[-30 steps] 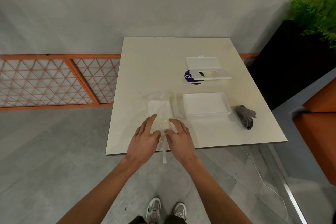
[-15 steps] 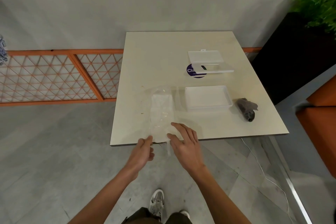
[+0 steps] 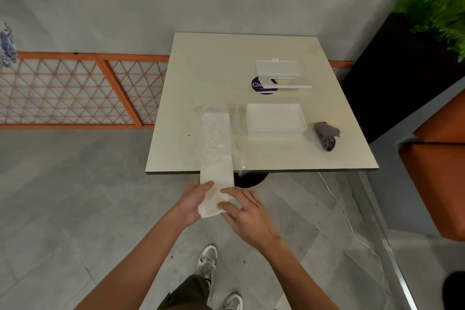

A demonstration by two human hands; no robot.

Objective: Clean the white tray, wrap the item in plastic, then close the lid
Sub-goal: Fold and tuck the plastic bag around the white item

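The pale table [image 3: 226, 63] fills the middle of the view. The long white item [image 3: 216, 148] now runs from its middle left over the near edge and out into the air. A second ago it lay wholly on the table top under two flat hands, and half a second ago the hands had only reached the edge. It is a flat, narrow strip, soft and slightly creased. Its far part is glossy under crinkled plastic film [image 3: 237, 118], which spreads to the right on the table and trails past the near edge. The near part looks plain and opaque.

Just right of the film sits the white tray [image 3: 275, 132] — shallow, rectangular, in the same spot as before. Beyond it, toward the far right, the clear box [image 3: 278, 72] lies open, as it did earlier.

Both hands have drawn back from the table toward the person, taking the strip's near end with them. The left hand [image 3: 193, 199] grasps that end from the left, fingers curled beneath it and thumb on top. The right hand [image 3: 247, 211] lies on the same end from the right — fingers fairly straight, fingertips pressing on its upper face.

A crumpled grey cloth [image 3: 327, 134] rests near the tray's right end, not touching it. A purple sticker [image 3: 256, 85] shows partly under the box's left corner.
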